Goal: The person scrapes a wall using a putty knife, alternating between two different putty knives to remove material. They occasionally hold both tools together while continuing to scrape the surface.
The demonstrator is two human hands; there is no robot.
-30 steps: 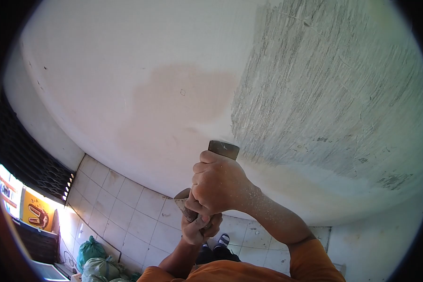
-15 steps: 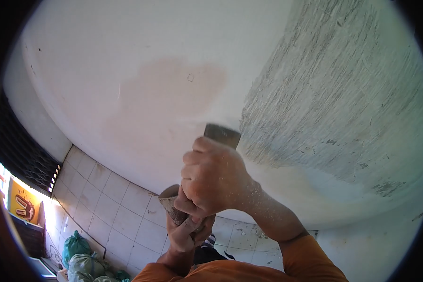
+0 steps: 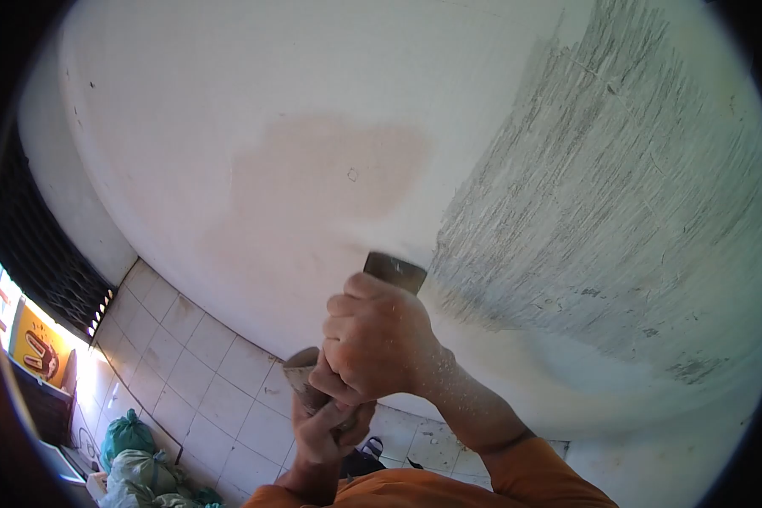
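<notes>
In the head view my right hand is closed around a scraper, whose dark, wide blade sticks out past the knuckles close over the white wall. The handle is hidden in the fist. Just below, my left hand wraps round a stained, cup-like piece with a round rim; its lower part is covered by the fingers. Both hands overlap in this view. Pale dust speckles my right wrist and forearm.
A rough, grey-streaked patch spreads over the wall's right side, a pinkish patch left of it. Tiled floor runs below. Tied bags lie at lower left, near a dark folding grille and a yellow sign.
The view has tilted, so wall and hands sit lower in the picture. Against the wall, the scraper blade has shifted slightly left. Both hands keep their grip.
</notes>
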